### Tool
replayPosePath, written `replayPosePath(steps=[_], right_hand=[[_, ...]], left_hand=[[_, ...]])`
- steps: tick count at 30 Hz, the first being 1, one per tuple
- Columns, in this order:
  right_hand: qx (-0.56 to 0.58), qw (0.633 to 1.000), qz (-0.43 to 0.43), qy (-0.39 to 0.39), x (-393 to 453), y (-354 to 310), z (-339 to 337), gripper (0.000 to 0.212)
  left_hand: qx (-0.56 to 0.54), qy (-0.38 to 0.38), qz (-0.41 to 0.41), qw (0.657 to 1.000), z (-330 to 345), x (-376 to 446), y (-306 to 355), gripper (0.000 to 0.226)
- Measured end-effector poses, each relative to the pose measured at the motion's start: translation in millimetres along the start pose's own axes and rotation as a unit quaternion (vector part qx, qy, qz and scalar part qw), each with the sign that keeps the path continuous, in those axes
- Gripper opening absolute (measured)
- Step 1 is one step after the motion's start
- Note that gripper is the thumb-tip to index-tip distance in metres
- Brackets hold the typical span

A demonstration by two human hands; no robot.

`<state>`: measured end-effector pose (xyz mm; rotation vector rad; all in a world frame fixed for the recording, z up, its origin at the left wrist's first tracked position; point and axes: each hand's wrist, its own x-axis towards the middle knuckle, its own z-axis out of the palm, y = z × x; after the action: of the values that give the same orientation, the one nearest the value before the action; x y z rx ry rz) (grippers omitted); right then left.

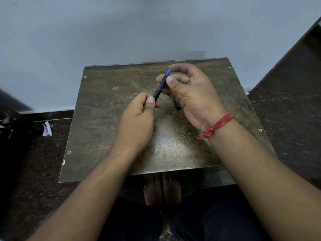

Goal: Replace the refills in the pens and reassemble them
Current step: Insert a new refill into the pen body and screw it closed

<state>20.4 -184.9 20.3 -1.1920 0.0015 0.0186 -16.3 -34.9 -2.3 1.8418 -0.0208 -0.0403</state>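
A black pen with a blue tip and a blue ring [161, 86] is held slanted above the worn brown table [107, 122]. My left hand [139, 119] grips its lower end, thumb on top. My right hand [189, 94] pinches the upper half near the blue tip with thumb and fingers. A red thread is tied round my right wrist. A second dark pen part [177, 105] lies on the table, mostly hidden under my right hand.
The small table stands against a pale blue wall [121, 32]. Dark speckled floor surrounds it. A crumpled white paper [47, 129] lies on the floor at the left. Bare feet [162, 188] show under the table's near edge.
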Motion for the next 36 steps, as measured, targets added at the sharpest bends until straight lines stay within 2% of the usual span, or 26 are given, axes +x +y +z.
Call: replayPosePath(steps=[8, 15, 18, 21, 25, 28, 36], right_hand=[[-0.069, 0.997, -0.004, 0.036, -0.6, 3.1, 5.6, 0.022], [0.004, 0.999, 0.051, 0.002, -1.4, -1.6, -1.1, 0.014], [-0.008, 0.997, 0.070, -0.009, -0.6, -1.9, -0.6, 0.012], [-0.037, 0.997, 0.067, 0.005, -0.1, -0.8, 0.6, 0.006], [-0.053, 0.996, 0.059, 0.028, 0.4, 2.0, 0.7, 0.014], [-0.037, 0.997, 0.059, 0.034, 0.8, 1.7, -1.1, 0.010], [-0.019, 0.997, 0.075, -0.023, -0.3, -3.4, -3.8, 0.014]], left_hand=[[0.003, -0.004, -0.001, 1.000, 1.9, 0.2, -0.9, 0.029], [0.011, 0.003, 0.000, 1.000, -0.4, 0.1, 0.2, 0.030], [0.011, 0.004, 0.000, 1.000, 0.5, -0.2, 0.4, 0.030], [0.008, 0.000, 0.001, 1.000, 1.1, -0.9, 0.5, 0.030], [0.014, -0.001, 0.005, 1.000, 1.8, -1.7, 2.4, 0.030], [0.016, 0.004, 0.003, 1.000, 0.6, -1.8, 3.2, 0.030], [0.013, 0.003, 0.007, 1.000, 0.9, -1.5, 2.6, 0.030]])
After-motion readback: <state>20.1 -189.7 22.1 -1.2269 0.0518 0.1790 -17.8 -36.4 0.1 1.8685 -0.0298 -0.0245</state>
